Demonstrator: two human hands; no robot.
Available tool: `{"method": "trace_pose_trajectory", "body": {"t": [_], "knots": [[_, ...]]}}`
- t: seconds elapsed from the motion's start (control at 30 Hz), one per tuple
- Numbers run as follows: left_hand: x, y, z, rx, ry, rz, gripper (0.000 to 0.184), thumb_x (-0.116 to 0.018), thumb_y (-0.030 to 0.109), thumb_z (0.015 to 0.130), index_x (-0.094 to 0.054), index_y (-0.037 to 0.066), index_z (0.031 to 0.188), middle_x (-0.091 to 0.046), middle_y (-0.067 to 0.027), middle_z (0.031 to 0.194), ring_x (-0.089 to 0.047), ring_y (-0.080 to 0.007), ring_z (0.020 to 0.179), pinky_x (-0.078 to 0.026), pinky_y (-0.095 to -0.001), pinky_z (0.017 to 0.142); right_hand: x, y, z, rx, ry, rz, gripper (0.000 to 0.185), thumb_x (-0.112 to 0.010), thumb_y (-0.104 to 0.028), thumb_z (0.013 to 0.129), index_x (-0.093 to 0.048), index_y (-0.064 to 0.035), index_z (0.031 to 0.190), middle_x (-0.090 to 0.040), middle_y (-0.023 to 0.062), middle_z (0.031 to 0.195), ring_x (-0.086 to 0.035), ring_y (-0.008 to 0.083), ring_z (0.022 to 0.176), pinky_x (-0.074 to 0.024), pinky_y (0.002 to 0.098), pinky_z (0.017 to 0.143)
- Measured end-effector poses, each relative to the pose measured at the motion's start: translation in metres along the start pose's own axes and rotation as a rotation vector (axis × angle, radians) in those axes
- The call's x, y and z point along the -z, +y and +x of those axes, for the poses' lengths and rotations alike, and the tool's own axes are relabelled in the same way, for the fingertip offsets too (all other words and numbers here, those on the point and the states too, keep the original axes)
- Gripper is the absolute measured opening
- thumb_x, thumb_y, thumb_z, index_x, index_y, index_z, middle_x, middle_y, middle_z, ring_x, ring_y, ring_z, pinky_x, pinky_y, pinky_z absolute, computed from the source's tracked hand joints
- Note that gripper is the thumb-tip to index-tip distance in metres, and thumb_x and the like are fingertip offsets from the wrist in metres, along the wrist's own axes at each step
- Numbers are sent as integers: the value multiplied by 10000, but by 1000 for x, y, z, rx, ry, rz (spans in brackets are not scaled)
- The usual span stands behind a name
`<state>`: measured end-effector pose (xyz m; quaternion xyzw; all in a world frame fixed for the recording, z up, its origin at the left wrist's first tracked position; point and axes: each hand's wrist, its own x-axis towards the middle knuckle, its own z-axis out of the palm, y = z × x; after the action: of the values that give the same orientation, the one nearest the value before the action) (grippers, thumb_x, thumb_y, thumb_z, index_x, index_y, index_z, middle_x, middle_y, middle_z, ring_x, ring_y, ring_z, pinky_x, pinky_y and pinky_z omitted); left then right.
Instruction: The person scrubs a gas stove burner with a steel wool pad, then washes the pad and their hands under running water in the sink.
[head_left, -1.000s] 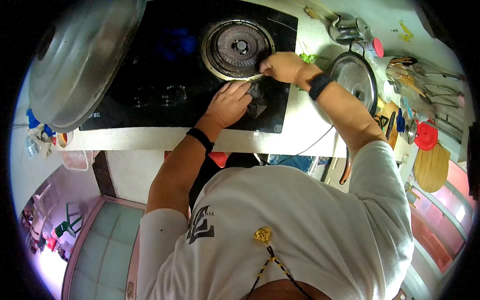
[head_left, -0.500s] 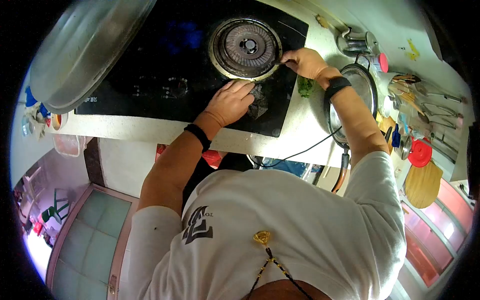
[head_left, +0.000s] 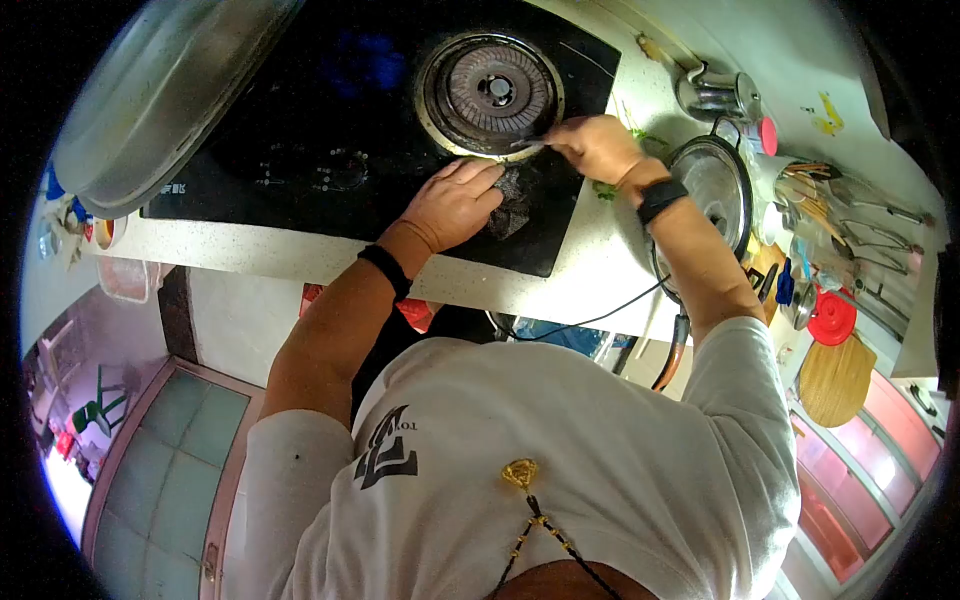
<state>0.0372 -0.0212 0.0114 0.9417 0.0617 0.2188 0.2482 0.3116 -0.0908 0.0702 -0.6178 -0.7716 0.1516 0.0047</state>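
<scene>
Occupying the right-hand part of a black glass cooktop (head_left: 330,110), a round burner (head_left: 490,95) is seen with its ribbed cap at the centre and a pale metal rim around it. At the near side of the rim the left hand (head_left: 455,205) is placed palm down, its fingertips set against or just beside the metal; whether its grip is closed on the rim cannot be told. At the right side of the rim, a thin object (head_left: 528,143) is pinched in the closed grip of the right hand (head_left: 600,150); both are blurred, and the object cannot be identified. A black band (head_left: 385,272) is worn on the left wrist and a black watch-like band (head_left: 661,200) on the right. The cooktop is set in a pale speckled surface (head_left: 250,245). To its right, green leaves (head_left: 605,190) are partly hidden by the right arm, and next to them a round pan (head_left: 690,165) is covered with a glass lid. Beyond these, a metal kettle (head_left: 735,100) is placed near the wall. At the upper left, a large metal vessel (head_left: 150,110) is tilted over the cooktop, cut off by the edge of the view.
</scene>
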Motion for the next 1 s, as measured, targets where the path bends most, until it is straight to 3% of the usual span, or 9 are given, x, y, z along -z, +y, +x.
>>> {"method": "trace_pose_trajectory", "body": {"t": [0.07,0.17,0.33,0.43,0.57,0.7,0.83,0.87,1.0], "knots": [[2,2,0,3,10,-19,112,-633,104,774,-670,57,869,-659,-112,1196,-580,-272,1169,-465,-402,1009,-10,16,-1,-5,-25,8,226,-670,-136,836,-733,-200,1043,-727,90,915,-697,319,819,-559,424,700],[-3,0,-2,-4,15,-31,134,-671,88,758,-647,39,881,-643,-139,1221,-571,-294,1190,-473,-427,1005,10,-31,20,-64,-137,-102,197,-686,-157,837,-743,-199,1021,-736,79,921,-700,317,820,-564,413,695],[1,0,1,-10,30,-6,107,-619,112,786,-667,59,865,-659,-107,1190,-582,-276,1161,-466,-397,1005,1,5,4,-8,0,18,152,-628,-196,870,-719,-218,990,-709,110,845,-688,344,788,-549,445,687],[-2,2,-1,-8,28,-6,107,-616,114,790,-667,60,867,-660,-107,1185,-583,-275,1159,-464,-398,1008,7,-27,18,-70,-169,-59,158,-629,-196,875,-724,-227,998,-706,112,836,-686,341,783,-549,444,683],[-3,0,-1,-5,18,4,109,-616,112,791,-668,60,871,-659,-107,1183,-580,-272,1166,-460,-399,1018,-6,-13,8,1,-10,19,134,-634,-196,881,-721,-224,979,-695,114,806,-682,344,764,-540,459,668],[-3,0,-1,-4,16,1,112,-618,116,791,-667,61,875,-659,-108,1191,-579,-272,1172,-456,-403,1025,-10,-17,13,-32,-96,18,152,-630,-185,878,-724,-230,989,-697,113,807,-683,345,760,-534,461,656],[-1,4,-1,-6,-16,-15,113,-646,104,792,-657,33,880,-648,-131,1220,-571,-286,1195,-467,-421,1022,-8,-17,9,-17,-26,31,170,-624,-171,885,-734,-236,997,-704,104,805,-695,330,774,-543,448,669],[0,0,0,-5,-24,-2,113,-646,105,795,-658,32,882,-648,-130,1220,-570,-286,1195,-467,-420,1022,-3,-8,7,-63,-108,-9,174,-621,-165,886,-733,-228,1003,-710,103,828,-704,318,792,-554,435,691],[-2,2,-1,25,-37,-8,117,-650,100,791,-659,33,887,-646,-127,1225,-574,-286,1187,-471,-415,1018,-1,-27,25,4,-120,-69,209,-604,-153,892,-729,-252,1026,-709,109,825,-696,333,789,-557,442,688]]}}
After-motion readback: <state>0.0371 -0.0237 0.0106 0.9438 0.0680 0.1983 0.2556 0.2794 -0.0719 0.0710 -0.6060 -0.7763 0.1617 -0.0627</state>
